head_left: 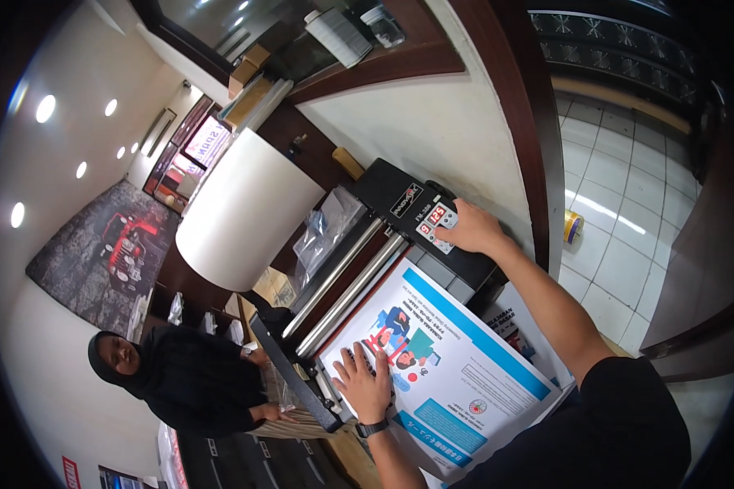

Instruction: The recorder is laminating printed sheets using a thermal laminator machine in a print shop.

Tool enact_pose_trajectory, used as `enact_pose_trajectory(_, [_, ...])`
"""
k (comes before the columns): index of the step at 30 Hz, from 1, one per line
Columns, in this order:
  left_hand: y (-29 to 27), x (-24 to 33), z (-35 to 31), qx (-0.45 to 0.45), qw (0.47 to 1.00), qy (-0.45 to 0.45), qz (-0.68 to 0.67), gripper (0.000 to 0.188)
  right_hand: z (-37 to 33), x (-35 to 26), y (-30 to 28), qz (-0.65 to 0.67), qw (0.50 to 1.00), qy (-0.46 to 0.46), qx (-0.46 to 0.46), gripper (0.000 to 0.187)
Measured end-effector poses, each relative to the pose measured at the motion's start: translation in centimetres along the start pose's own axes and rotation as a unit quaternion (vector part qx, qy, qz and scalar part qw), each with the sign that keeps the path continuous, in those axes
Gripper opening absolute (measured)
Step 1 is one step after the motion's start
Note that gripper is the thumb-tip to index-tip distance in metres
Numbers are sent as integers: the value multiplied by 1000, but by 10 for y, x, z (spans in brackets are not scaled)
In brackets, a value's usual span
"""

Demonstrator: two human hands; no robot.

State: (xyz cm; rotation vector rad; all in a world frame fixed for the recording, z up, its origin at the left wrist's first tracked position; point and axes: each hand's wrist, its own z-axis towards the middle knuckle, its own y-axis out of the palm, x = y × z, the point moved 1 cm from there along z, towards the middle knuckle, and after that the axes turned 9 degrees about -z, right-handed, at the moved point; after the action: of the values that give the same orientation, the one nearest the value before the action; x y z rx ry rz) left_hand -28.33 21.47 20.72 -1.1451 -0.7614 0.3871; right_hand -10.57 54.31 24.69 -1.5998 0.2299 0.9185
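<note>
My left hand [365, 385] lies flat with its fingers spread on a large printed sheet [497, 367], white with blue bands and a cartoon drawing. The sheet's far edge lies close to the metal rollers of a black roll laminator [381, 189]. At the laminator's right end, my right hand [468, 228] rests over the edge of the control panel [438, 222], which has a red lit display. Its thumb touches the panel's buttons, and nothing shows in its grasp. A large roll of white film [249, 208] is mounted above the rollers.
A person in dark clothing [187, 375] stands at the left, hands by a clear plastic piece. Another printed item [506, 322] lies under the sheet's right side. Behind are a bottle [338, 37] and a jar [382, 28] on a ledge. A yellow container [573, 226] sits on the tiled floor.
</note>
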Motion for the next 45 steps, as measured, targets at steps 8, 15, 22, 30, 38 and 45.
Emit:
enact_pose_trajectory(8, [-3,1,-2,-14,1000,-17,21,70,17,11,4,62,997,0,-36,86])
enact_pose_trajectory(15, [-1,0,-1,-12,1000,-15,-1,74,27,21,12,98,993,-11,-59,98])
enact_pose_trajectory(22, [1,-2,0,-6,1000,-17,3,73,26,15,11,78,997,-2,-25,95])
enact_pose_trajectory(30, [-1,0,-1,-13,1000,-21,12,71,32,21,15,95,994,-19,-46,101])
enact_pose_trajectory(38, [-1,-2,0,-12,1000,-19,11,72,26,17,10,80,996,-19,-43,98])
enact_pose_trajectory(45, [-1,1,1,-16,1000,-13,16,72,31,19,11,72,997,-13,-39,96])
